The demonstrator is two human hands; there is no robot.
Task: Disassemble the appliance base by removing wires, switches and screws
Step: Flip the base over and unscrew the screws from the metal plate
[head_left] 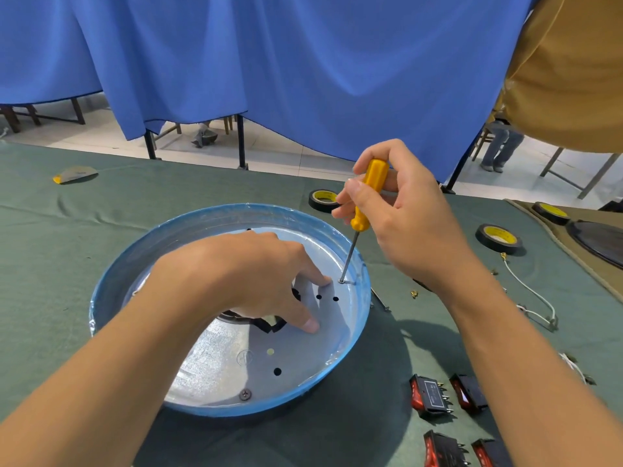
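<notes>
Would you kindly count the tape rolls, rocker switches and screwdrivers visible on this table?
black tape rolls with yellow cores: 3
red-and-black rocker switches: 4
orange-handled screwdriver: 1
Total: 8

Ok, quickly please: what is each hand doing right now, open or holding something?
Left hand: open, pressing flat inside the base.
Right hand: grips the screwdriver, tip on a screw.
</notes>
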